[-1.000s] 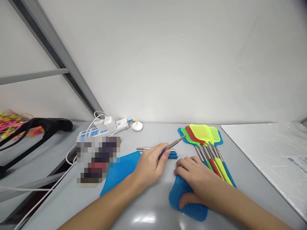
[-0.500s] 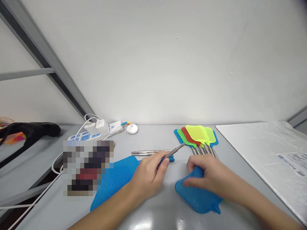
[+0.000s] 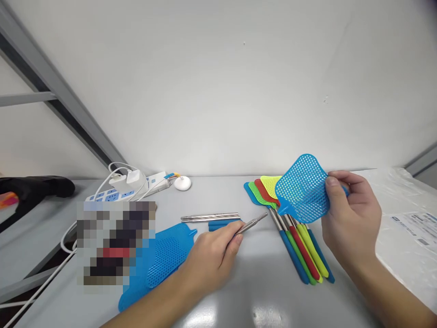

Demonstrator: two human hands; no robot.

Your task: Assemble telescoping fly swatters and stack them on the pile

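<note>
My left hand (image 3: 215, 249) is closed around a silver metal rod (image 3: 253, 223), whose stepped tip points up and to the right. Raised in my right hand (image 3: 351, 214) is a blue perforated fly swatter head (image 3: 303, 189), gripped between thumb and fingers at its edge; its short socket points down-left, toward the rod. Below it lie several fly swatters (image 3: 300, 255) with blue, green, red and yellow heads and matching handles. More blue swatter heads (image 3: 170, 253) rest left of my left hand. Metal rods (image 3: 208, 217) with blue grips (image 3: 223, 224) lie behind that hand.
A power strip (image 3: 116, 195) with white plugs and cables stands at the back left, beside a white round device (image 3: 182, 183). A blurred-out patch (image 3: 116, 246) covers something at left. A plastic-wrapped white board (image 3: 406, 205) lies at right. A black strap-like object (image 3: 37, 187) sits far left.
My right hand has lifted the blue swatter head up and to the right and turned it, uncovering the swatter handles. My left hand still holds the rod, moved slightly.
</note>
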